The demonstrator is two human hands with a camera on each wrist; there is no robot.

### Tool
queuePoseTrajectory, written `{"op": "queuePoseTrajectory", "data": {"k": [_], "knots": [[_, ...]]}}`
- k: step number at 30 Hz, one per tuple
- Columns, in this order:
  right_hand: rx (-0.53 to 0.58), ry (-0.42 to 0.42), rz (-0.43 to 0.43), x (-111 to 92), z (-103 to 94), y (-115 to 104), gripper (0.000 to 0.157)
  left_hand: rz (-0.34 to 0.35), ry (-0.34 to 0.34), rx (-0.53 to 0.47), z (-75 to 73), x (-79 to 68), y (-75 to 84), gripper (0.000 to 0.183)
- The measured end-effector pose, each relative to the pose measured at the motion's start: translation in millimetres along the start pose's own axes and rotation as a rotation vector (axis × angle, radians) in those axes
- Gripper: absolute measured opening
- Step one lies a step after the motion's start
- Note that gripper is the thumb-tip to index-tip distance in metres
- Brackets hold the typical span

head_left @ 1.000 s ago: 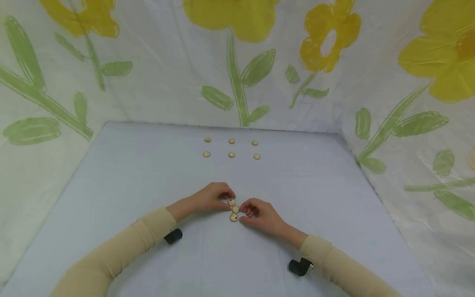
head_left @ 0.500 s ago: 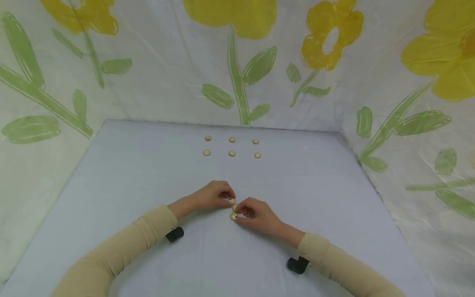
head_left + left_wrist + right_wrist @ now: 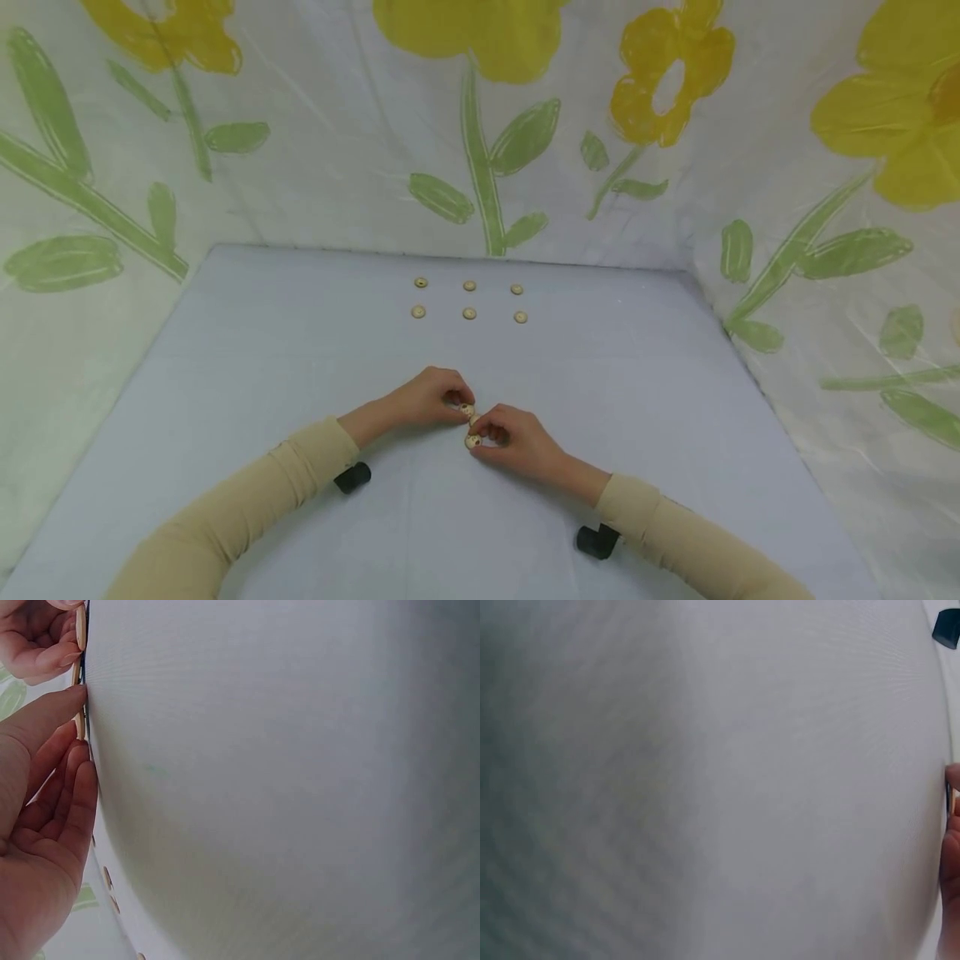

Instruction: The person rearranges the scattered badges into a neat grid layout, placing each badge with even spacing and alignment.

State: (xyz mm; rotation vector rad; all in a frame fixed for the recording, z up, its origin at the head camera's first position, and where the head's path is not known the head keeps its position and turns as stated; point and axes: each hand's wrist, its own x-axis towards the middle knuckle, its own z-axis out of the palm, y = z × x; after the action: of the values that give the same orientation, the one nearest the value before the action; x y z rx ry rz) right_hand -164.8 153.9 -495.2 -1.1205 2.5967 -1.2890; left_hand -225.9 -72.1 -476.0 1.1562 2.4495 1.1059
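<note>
Three small round wooden discs stand in a short column between the hands. My left hand [image 3: 431,395] pinches the far disc [image 3: 467,410], which has a dark mark on its face. In the left wrist view its thumb and fingers lie on opposite edges of that pale disc [image 3: 80,726]. My right hand [image 3: 521,440] holds the near disc [image 3: 472,442] between thumb and fingers. The middle disc [image 3: 474,421] is partly covered by the right fingertips. Only the fingers of the right hand [image 3: 952,847] show at the edge of the right wrist view.
Farther back on the pale cloth-covered table [image 3: 300,333] lie two rows of similar discs, among them a front-row disc [image 3: 469,313]. A white curtain [image 3: 315,150] painted with yellow flowers surrounds the table. Black wrist cameras, such as the right one [image 3: 597,542], hang under both sleeves.
My right hand has moved slightly left, from beside the column onto the near disc, its fingers now covering part of the middle one. The left hand stays at the far disc.
</note>
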Motion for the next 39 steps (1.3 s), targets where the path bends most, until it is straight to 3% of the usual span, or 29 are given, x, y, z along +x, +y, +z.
{"op": "queuePoseTrajectory", "data": {"k": [9,18,29,39], "knots": [[-0.005,0.000,0.009,-0.5,0.3,-1.0,0.020,0.007,0.018,-0.011,-1.9,-2.5,2.6,0.016],[0.004,-0.010,0.022,-1.0,0.0,0.1,0.020,-0.077,0.063,0.006,-6.6,-7.7,-2.7,0.015],[-0.010,-0.015,0.063,-1.3,0.5,-0.4,0.021,-0.170,0.222,0.003,-28.6,-4.9,-19.3,0.021],[-0.005,-0.017,0.029,-1.2,-0.1,-0.4,0.021,-0.252,0.290,0.004,-40.4,-4.8,-33.3,0.022]]}}
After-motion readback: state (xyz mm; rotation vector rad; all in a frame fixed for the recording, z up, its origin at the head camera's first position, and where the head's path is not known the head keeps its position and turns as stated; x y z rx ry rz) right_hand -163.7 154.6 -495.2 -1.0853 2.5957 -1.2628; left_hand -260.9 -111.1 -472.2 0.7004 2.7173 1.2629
